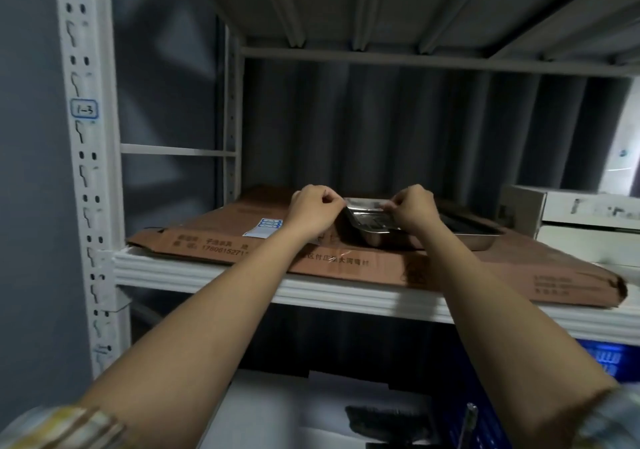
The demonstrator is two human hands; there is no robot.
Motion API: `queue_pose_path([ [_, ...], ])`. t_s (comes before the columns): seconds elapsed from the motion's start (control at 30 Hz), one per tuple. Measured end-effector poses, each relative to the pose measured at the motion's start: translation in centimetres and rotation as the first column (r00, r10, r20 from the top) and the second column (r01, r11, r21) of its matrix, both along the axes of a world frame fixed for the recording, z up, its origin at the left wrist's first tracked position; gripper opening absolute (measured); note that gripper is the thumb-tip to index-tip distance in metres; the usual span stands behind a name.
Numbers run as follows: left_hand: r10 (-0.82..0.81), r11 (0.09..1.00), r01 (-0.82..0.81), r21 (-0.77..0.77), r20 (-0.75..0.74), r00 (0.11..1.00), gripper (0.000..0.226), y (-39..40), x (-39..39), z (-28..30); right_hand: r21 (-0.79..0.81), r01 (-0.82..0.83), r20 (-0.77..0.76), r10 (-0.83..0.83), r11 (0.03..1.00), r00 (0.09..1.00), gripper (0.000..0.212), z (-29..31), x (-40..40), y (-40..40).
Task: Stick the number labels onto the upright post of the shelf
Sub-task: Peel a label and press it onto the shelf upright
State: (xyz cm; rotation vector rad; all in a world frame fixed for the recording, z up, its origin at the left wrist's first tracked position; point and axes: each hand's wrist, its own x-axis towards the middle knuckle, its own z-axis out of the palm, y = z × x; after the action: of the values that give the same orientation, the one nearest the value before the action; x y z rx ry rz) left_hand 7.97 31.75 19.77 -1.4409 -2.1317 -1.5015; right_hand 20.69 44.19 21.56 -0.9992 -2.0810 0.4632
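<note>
Both forearms reach over the shelf's front edge (346, 292). Upright post (86, 171) at far left carries a blue-bordered label (84, 108) reading "1-3". Label sheet (265, 227) lies on flattened cardboard (214, 237), printed "1780615271". Left hand (313, 213) and right hand (414, 210), fingers curled, pinch something small above a metal tray (374, 223); its identity unclear. Open room above.

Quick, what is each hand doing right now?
Left hand: fingers curled, pinching something small and pale; what it is cannot be told.
Right hand: the same, over the metal tray.
</note>
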Motion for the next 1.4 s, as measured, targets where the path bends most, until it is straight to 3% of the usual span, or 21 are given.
queue_pose_path([
  [0.1,0.011,1.0,-0.011,-0.029,-0.001,1.0,0.02,0.0,-0.4,-0.1,0.012,0.007,0.138,-0.009,1.0,0.99,0.027,0.3,-0.2,-0.1],
  [0.23,-0.005,0.999,0.005,-0.039,0.012,1.0,0.02,-0.3,-0.7,0.2,0.069,-0.057,0.241,0.039,0.996,0.97,0.008,0.4,-0.5,-0.1],
  [0.47,-0.032,0.999,0.032,-0.025,0.026,0.999,0.019,-1.1,-1.1,0.5,0.106,-0.138,0.238,0.109,0.985,0.965,0.01,0.6,-1.0,-0.7],
  [0.63,-0.007,0.999,0.004,0.048,0.063,0.998,0.004,-1.7,-1.8,0.4,0.149,-0.153,0.189,0.124,0.977,0.974,0.009,0.8,-1.3,-1.7],
  [0.7,0.009,0.997,-0.014,0.075,0.059,0.998,0.014,-2.3,-2.0,0.3,0.185,-0.168,0.203,0.13,0.968,0.971,0.02,0.8,-1.7,-2.4],
  [0.87,-0.018,0.991,0.016,0.133,0.011,1.0,0.015,-4.7,-3.0,0.3,0.239,-0.189,0.248,0.128,0.952,0.96,0.02,0.9,-3.4,-5.2],
  [0.97,-0.01,0.979,0.008,0.201,0.012,1.0,0.014,-6.4,-4.0,0.2,0.327,-0.292,0.131,0.263,0.899,0.956,0.01,0.7,-5.1,-8.4],
  [1.07,0.024,0.953,-0.035,0.302,0.04,0.999,0.012,-9.2,-5.3,0.0,0.418,-0.434,0.052,0.456,0.798,0.888,0.023,-0.5,-7.5,-12.5],
  [1.17,0.051,0.906,-0.085,0.415,0.094,0.994,0.016,-13.4,-7.1,-1.1,0.473,-0.459,-0.109,0.567,0.752,0.816,0.019,-2.2,-10.3,-16.6],
  [1.33,0.244,0.799,-0.284,0.53,0.146,0.959,0.022,-21.8,-10.6,-6.0,0.427,-0.552,-0.281,0.685,0.717,0.673,0.028,-7.0,-15.6,-23.0],
  [1.4,0.356,0.769,-0.379,0.514,0.148,0.923,0.024,-24.8,-11.8,-8.2,0.383,-0.605,-0.304,0.714,0.698,0.631,0.018,-9.4,-17.6,-25.1],
])
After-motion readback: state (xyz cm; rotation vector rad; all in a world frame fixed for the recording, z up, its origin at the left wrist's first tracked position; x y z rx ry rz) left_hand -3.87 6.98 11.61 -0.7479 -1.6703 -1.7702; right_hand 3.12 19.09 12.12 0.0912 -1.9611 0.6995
